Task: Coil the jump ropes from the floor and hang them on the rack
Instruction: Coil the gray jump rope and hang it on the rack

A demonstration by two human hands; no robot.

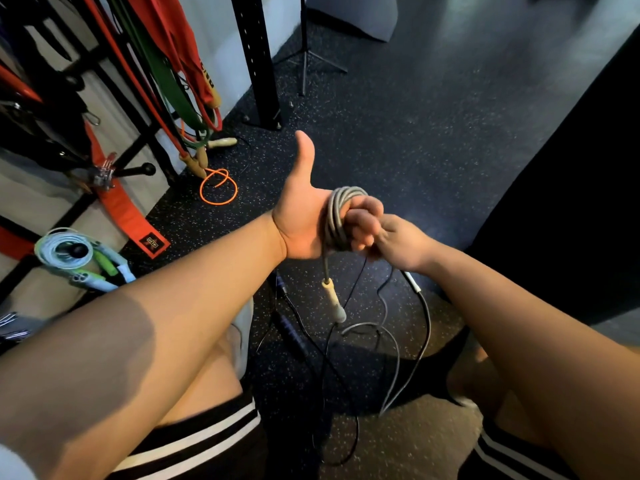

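Observation:
A grey jump rope [337, 216] is wound in several loops round my left hand [311, 216], whose fingers curl over the coil while the thumb points up. One pale handle [333, 301] dangles below the coil. My right hand [401, 242] sits just right of the coil and pinches the loose grey strand, which runs down past a white handle [414, 282] to the floor. A black jump rope [292, 332] lies on the floor between my legs. An orange rope [218, 188] lies looped near the rack [138, 147].
A light blue coiled rope [74, 258] hangs on a rack peg at lower left. Red and green resistance bands [166, 71] hang from the rack. A black upright post [259, 64] and a tripod stand [304, 60] rise behind. A dark block [571, 220] fills the right side.

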